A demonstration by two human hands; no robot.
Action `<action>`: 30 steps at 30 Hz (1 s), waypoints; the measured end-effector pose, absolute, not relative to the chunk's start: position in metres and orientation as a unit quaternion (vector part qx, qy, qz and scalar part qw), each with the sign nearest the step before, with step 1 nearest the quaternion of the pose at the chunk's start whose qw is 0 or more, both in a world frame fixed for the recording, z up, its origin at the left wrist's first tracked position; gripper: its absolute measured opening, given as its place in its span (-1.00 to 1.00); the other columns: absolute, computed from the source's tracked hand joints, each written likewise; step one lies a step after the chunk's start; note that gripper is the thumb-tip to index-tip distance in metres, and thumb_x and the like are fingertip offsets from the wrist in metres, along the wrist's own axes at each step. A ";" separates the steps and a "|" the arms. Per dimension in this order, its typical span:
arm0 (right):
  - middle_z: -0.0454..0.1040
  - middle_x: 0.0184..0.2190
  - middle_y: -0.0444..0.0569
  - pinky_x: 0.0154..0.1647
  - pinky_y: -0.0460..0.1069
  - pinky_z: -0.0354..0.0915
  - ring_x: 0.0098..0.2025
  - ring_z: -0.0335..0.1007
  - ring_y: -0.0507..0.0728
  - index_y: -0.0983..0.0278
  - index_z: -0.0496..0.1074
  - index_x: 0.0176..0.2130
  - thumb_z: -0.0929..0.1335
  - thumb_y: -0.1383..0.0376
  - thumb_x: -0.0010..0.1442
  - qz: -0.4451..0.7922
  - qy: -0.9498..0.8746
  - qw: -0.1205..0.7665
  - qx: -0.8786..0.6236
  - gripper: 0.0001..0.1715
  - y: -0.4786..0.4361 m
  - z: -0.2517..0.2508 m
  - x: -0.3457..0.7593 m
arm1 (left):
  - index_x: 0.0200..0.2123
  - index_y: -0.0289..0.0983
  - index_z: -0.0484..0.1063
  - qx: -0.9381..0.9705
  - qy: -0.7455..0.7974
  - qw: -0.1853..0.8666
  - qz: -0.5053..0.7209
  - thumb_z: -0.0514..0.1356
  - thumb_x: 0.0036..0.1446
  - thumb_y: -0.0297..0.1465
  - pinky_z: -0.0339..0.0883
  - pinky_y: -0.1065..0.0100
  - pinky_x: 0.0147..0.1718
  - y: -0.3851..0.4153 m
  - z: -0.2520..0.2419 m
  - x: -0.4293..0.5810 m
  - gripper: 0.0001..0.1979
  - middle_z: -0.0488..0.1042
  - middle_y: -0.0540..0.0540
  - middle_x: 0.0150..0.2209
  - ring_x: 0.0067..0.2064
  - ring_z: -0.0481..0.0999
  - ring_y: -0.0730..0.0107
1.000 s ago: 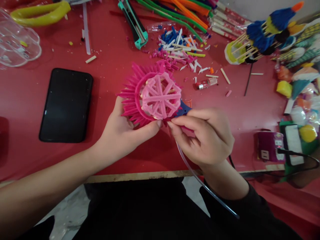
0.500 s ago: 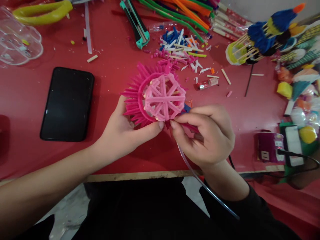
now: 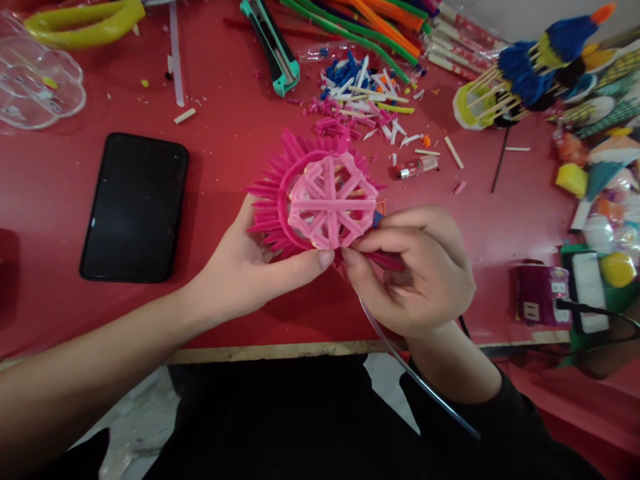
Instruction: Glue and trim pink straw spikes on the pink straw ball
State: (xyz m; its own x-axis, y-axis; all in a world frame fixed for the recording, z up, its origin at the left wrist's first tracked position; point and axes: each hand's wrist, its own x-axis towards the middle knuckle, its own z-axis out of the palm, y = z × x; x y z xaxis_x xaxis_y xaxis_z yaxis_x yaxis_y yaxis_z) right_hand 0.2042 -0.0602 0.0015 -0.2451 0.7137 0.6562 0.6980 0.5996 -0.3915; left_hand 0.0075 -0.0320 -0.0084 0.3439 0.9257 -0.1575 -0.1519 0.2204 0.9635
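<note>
A round pipe-cleaner craft (image 3: 333,204) is held over the table edge, its light pink spokes facing up. Dark pink fuzzy spikes fan out around its left and upper sides. My left hand (image 3: 255,263) grips it from the left, thumb on the lower rim and the other fingers hidden beneath. At the lower right rim my right hand (image 3: 420,267) pinches with thumb and forefinger, closed on the craft's edge. A thin clear tube (image 3: 400,360) runs down from near the right fingertips toward my lap; whether the fingers hold it is hidden.
A black phone (image 3: 135,207) lies on the left of the red table (image 3: 220,160). Beyond the craft are a teal utility knife (image 3: 273,50), a pile of cut scraps (image 3: 360,93) and a small lighter (image 3: 417,167). A purple box (image 3: 543,293) with a plugged cable sits at right.
The craft has tilted a little and shifted slightly down and right, its spoked face showing more fully. Both hands keep their hold on it.
</note>
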 end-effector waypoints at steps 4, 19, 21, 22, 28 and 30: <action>0.53 -0.39 -0.10 -0.33 0.10 0.49 -0.34 0.50 0.14 0.14 0.52 -0.23 0.49 0.44 0.22 0.018 -0.783 0.420 -0.458 -0.80 -0.062 0.002 0.202 | -0.12 -0.24 0.48 0.483 0.413 0.657 0.405 0.47 0.00 -0.48 0.49 -0.04 0.17 -0.032 -0.009 0.007 -0.63 0.66 -0.19 0.06 0.12 0.62 -0.02; 0.54 -0.43 -0.10 -0.39 0.12 0.48 -0.39 0.49 0.15 0.12 0.51 -0.27 0.47 0.42 0.26 0.004 -0.786 0.421 -0.452 -0.82 -0.062 0.002 0.200 | -0.08 -0.21 0.39 0.476 0.398 0.659 0.426 0.44 0.04 -0.46 0.46 -0.02 0.20 -0.034 -0.008 0.011 -0.60 0.64 -0.20 0.09 0.15 0.61 0.00; 0.56 -0.41 -0.09 -0.38 0.13 0.49 -0.38 0.50 0.16 0.11 0.51 -0.28 0.46 0.43 0.27 0.018 -0.784 0.413 -0.462 -0.81 -0.062 0.001 0.201 | -0.07 -0.22 0.40 0.477 0.395 0.663 0.421 0.43 0.06 -0.44 0.43 -0.02 0.23 -0.033 -0.008 0.012 -0.61 0.62 -0.21 0.12 0.18 0.59 -0.02; 0.56 -0.40 -0.08 -0.38 0.13 0.49 -0.37 0.50 0.16 0.11 0.51 -0.27 0.47 0.43 0.26 0.023 -0.784 0.416 -0.461 -0.81 -0.062 0.001 0.201 | -0.07 -0.22 0.40 0.476 0.396 0.665 0.418 0.43 0.07 -0.44 0.43 -0.02 0.24 -0.032 -0.007 0.012 -0.61 0.62 -0.22 0.13 0.19 0.58 -0.02; 0.55 -0.36 -0.09 -0.36 0.07 0.52 -0.33 0.53 0.13 0.19 0.50 -0.23 0.48 0.43 0.21 0.036 -0.792 0.424 -0.438 -0.84 -0.056 -0.005 0.204 | -0.04 -0.16 0.44 0.490 0.412 0.640 0.425 0.42 0.09 -0.41 0.42 -0.06 0.23 -0.031 -0.008 0.011 -0.62 0.65 -0.15 0.07 0.15 0.58 -0.02; 0.54 -0.36 -0.09 -0.34 0.08 0.53 -0.30 0.54 0.15 0.18 0.50 -0.23 0.47 0.41 0.23 0.031 -0.790 0.421 -0.445 -0.86 -0.056 -0.006 0.205 | 0.04 -0.13 0.46 0.491 0.415 0.637 0.425 0.44 0.07 -0.41 0.41 -0.08 0.23 -0.031 -0.009 0.010 -0.55 0.66 -0.12 0.04 0.16 0.58 -0.05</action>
